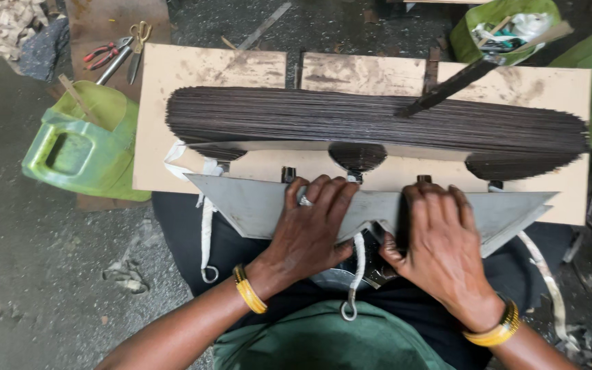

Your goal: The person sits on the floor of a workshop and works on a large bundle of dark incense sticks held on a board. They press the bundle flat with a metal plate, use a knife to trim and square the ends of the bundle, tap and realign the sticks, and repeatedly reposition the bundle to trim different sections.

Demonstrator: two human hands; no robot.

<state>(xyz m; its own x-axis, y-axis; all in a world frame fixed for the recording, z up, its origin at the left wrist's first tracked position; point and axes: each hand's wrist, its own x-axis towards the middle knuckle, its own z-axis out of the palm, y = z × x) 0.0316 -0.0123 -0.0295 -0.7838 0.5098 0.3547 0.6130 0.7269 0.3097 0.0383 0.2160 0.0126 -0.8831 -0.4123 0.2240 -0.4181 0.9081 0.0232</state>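
Note:
My left hand (312,229) lies flat, fingers spread, pressing on a grey metal plate (241,202) with a pointed left end. My right hand (443,243) presses flat on the right half of the same plate, which has a V-shaped notch between the hands. Beyond the plate lies a wide layer of thin dark wires (351,120) spread across a tan board (173,82). Small dark clips (288,174) poke up along the plate's far edge. A white cord with a metal ring (349,310) hangs down between my hands. Both wrists wear yellow bangles.
A green plastic jug (83,147) with a stick in it stands left of the board. Red pliers and scissors (114,53) lie at the upper left. A green bag of tools (501,31) sits at the upper right. The floor is dark and littered.

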